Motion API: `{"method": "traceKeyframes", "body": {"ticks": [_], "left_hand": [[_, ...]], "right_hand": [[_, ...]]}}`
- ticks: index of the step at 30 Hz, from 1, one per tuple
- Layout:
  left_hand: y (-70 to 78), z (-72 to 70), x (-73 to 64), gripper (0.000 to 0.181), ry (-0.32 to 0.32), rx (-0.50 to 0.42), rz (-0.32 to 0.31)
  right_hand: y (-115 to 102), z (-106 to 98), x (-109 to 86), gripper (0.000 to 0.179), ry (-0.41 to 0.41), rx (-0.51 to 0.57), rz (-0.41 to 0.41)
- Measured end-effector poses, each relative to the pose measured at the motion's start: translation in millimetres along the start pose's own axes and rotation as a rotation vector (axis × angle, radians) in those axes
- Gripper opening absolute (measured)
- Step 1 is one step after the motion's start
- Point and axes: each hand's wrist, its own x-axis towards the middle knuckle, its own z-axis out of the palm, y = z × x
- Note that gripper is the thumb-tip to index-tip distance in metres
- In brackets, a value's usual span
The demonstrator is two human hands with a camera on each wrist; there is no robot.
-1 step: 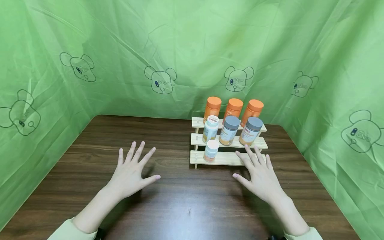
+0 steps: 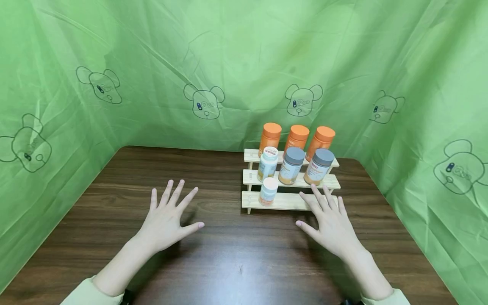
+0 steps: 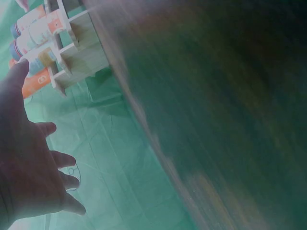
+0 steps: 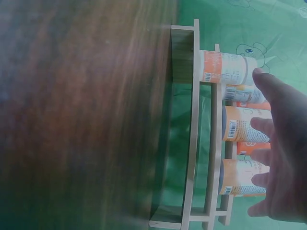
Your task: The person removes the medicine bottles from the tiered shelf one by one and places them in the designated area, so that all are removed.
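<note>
My left hand (image 2: pixel 163 224) hovers over the left part of the table, fingers spread, holding nothing. My right hand (image 2: pixel 334 226) is spread too, its fingertips overlapping the front right of a three-step wooden rack (image 2: pixel 284 202) in the head view. On the bottom step, at the left, stands a small white-capped bottle (image 2: pixel 268 191). The middle step carries a white-capped bottle (image 2: pixel 267 164) and two grey-capped jars, one in the middle (image 2: pixel 291 166) and one at the right (image 2: pixel 318 167). Three orange bottles (image 2: pixel 270 137) line the top step. Both wrist views show empty palms.
The dark wood table (image 2: pixel 228 254) reaches back to a green cloth (image 2: pixel 152 93) printed with bear faces, which hangs behind it and on both sides. The rack stands at the back right, close to the rear cloth.
</note>
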Motion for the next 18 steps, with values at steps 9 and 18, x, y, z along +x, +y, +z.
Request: {"method": "traceKeyframes", "body": {"ticks": [9,18], "left_hand": [[-1.0,-1.2,1.6,0.092,0.015,0.017,0.011],[2.9,-7.2,7.0,0.092,0.039,0.027,0.022]], "right_hand": [[0.1,-0.9,1.1,0.076,0.005,0.007,-0.002],[6.1,-4.9,3.5,0.075,0.020,0.012,-0.007]]}}
